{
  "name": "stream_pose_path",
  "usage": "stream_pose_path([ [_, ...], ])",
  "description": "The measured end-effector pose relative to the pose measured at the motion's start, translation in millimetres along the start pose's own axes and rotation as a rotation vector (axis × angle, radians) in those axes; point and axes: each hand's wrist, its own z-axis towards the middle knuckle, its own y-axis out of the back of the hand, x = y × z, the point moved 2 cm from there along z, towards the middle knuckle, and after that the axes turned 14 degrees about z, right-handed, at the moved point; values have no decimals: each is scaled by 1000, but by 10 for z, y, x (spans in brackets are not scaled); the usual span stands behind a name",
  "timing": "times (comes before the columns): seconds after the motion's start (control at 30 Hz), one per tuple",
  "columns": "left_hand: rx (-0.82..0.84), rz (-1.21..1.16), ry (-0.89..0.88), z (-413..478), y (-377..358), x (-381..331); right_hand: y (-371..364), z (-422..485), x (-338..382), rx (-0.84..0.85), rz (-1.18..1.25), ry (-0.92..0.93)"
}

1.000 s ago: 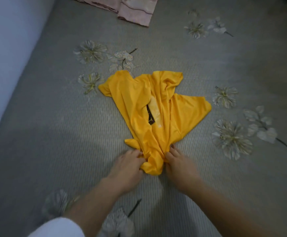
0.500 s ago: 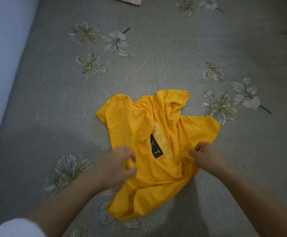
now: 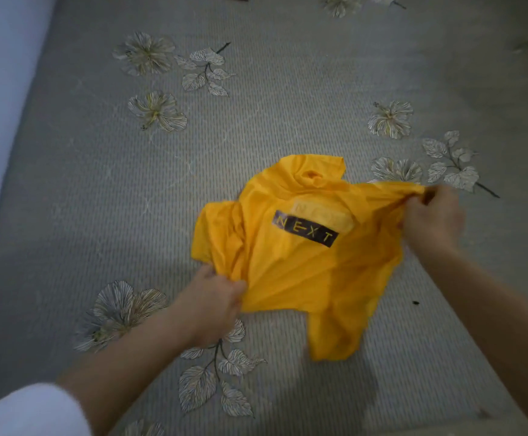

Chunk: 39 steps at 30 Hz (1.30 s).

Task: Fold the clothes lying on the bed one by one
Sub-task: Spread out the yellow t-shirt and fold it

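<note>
Both hands, left hand (image 3: pixel 212 305) and right hand (image 3: pixel 432 220), pinch the yellow shirt (image 3: pixel 291 272), now stretched wider than half a second ago, mid-bed (image 3: pixel 256 127).

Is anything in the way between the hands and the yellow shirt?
No, nothing visible. The left hand grips the yellow shirt at its near left edge, and the right hand pinches its far right corner.

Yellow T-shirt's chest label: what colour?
Black rectangular label with yellow NEXT lettering, on the yellow fabric T-shirt; clearest in the head view.
</note>
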Motion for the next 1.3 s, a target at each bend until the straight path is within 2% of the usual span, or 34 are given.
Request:
stream_pose_path([
  [0.07, 71, -352, -163, -164, 12, -239, -15, 33, 73, 13, 145, -50],
  [0.1, 87, -468, -203, -204, 3, -326, -49, -16, 83, 63, 135, -44],
  [0.17, 20, -582, -163, -210, -30, -374, -154, -249, 35, 201, 16, 51],
  [0.23, -172, -562, 50, -138, -46, -244, -263, -606, -38, 352, -46, 192],
  [0.3, -360, -408, 252, -53, -43, -51, -355, -976, -121, 537, -45, 337],
  [0.37, -331, -284, 278, 40, -80, 46, -448, -1309, -253, 750, -86, 413],
  [0.43, -159, -233, 288, 106, -154, 22, -539, -1595, -403, 879, -274, 430],
  [0.5, -54, -157, 393, 147, -178, -42, -613, -1765, -554, 900, -540, 418],
  [0.57, 28, -68, 489, 198, -144, -109, -642, -1797, -587, 888, -621, 391],
  [0.63, 80, -35, 519, 238, -64, -153, -605, -1736, -519, 845, -420, 269],
  [0.73, 97, -171, 530, 199, 134, -153, -363, -1576, -302, 682, 14, -53],
  [0.9, 196, -468, 468, -100, 786, -203, 114, -1464, 339, 525, 384, -134],
  [1.03, 340, -782, 312, -418, 1408, -410, 504, -1457, 1026, 525, 755, -422],
  [1.1, 225, -825, 289, -527, 1711, -473, 773, -1425, 1350, 548, 712, -353],
  [1.2, -45, -906, 381, -627, 2114, -528, 1231, -1373, 1857, 635, 566, -191],
  [1.3, -117, -913, 417, -647, 2466, -674, 1626, -1268, 2312, 704, 495, -92],
])
